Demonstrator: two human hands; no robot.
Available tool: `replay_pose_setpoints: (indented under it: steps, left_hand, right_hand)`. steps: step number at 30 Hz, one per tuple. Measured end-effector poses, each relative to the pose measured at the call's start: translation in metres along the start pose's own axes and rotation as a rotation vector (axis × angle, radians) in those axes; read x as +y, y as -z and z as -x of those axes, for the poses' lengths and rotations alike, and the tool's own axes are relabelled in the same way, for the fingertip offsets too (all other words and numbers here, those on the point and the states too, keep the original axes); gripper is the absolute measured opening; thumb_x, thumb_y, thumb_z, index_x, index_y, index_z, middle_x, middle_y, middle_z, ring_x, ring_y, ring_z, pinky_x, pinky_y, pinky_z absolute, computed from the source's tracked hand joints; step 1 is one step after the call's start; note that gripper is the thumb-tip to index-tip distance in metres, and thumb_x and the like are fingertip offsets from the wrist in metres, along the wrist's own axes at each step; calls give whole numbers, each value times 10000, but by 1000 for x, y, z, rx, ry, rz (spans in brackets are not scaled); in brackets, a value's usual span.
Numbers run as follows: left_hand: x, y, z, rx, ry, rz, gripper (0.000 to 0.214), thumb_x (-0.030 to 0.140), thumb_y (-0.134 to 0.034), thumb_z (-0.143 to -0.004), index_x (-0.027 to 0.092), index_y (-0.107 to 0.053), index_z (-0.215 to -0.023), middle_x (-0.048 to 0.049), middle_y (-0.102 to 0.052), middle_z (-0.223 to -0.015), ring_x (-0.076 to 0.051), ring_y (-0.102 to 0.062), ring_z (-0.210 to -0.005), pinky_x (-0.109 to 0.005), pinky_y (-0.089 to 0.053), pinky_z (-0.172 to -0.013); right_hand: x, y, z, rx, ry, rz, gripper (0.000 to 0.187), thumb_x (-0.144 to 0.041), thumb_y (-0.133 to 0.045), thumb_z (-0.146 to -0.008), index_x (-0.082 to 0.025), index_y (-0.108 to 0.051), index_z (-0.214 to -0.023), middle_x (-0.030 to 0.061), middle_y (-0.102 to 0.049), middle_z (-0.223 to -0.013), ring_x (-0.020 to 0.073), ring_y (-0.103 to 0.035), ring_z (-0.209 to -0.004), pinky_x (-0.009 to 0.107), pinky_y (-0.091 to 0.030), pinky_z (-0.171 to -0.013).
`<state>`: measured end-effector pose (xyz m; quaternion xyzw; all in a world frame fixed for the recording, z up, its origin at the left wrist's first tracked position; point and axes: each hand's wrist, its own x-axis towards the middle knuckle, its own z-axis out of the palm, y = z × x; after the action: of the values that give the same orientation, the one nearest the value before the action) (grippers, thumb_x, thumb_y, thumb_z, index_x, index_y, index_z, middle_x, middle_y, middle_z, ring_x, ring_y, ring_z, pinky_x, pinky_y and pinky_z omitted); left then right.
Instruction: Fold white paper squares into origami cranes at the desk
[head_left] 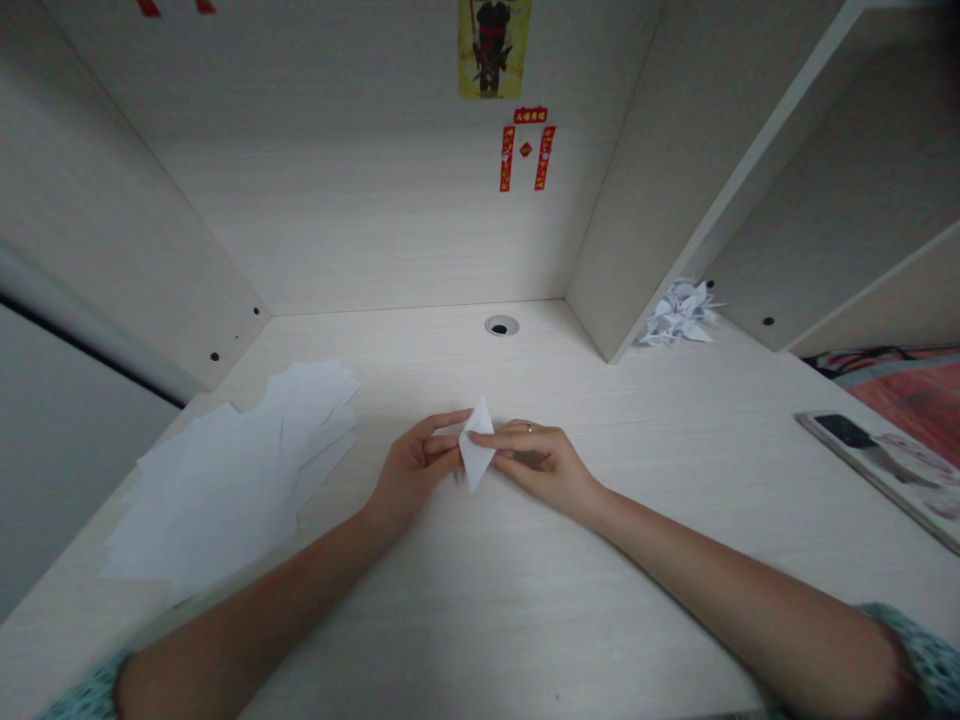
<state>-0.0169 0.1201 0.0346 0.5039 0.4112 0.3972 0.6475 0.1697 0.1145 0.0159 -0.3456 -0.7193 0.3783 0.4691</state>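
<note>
head view, desk (480, 610), folded paper (475, 445), wall poster (493, 48)

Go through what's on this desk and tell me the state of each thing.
Left hand, pinching the paper's left side
Right hand, pinching the paper's right side
Folded white paper, pointed diamond shape, held up off the desk
Loose white sheets, flat, overlapping
Folded paper figures, heaped together
Desk grommet, hole open
</note>
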Motion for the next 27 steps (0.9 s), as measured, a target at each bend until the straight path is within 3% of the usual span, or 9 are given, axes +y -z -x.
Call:
replay_pose_setpoints:
  steps: [4,9,14,21,27]
  left_hand:
    - [0,1,0,21,-2,-13,579,355,-708,-683,167,-533,-1202,-84,-723,-868,-194,-663,-757,-269,-470,-673]
    - [-3,3,-1,13,-7,-23,568,335,-705,-691,174,-532,-1207,-69,-724,-835,-168,-650,-714,-253,-458,-666]
    - [-3,3,-1,20,-17,-37,538,309,-705,-691,174,-551,-1189,-51,-722,-813,-150,-635,-698,-248,-450,-680]
    - [-3,1,-1,55,-37,-75,497,308,-698,-696,161,-576,-1155,-56,-721,-819,-167,-640,-750,-261,-456,-698]
    - [-7,3,-2,104,-55,-125,302,301,-694,-684,156,-676,-949,-50,-719,-840,-166,-640,-760,-267,-461,-709]
  right_hand:
    - [0,0,-1,101,-121,-182,193,-304,-693,-738,-252,-723,-922,60,-707,-948,185,-639,-865,330,-501,-779]
    - [4,-2,-3,128,-242,-342,152,-298,-758,-650,-237,-737,-787,37,-725,-875,177,-662,-821,324,-517,-788]
    - [7,-2,-5,161,-352,-377,144,-281,-787,-600,-201,-722,-701,25,-724,-737,139,-649,-655,276,-515,-673]
    - [8,-3,-6,174,-376,-411,207,-330,-790,-577,-173,-691,-669,30,-715,-708,130,-634,-615,263,-506,-634]
    - [10,-2,-7,153,-370,-384,224,-348,-793,-556,-179,-695,-667,23,-710,-689,128,-629,-605,263,-506,-626]
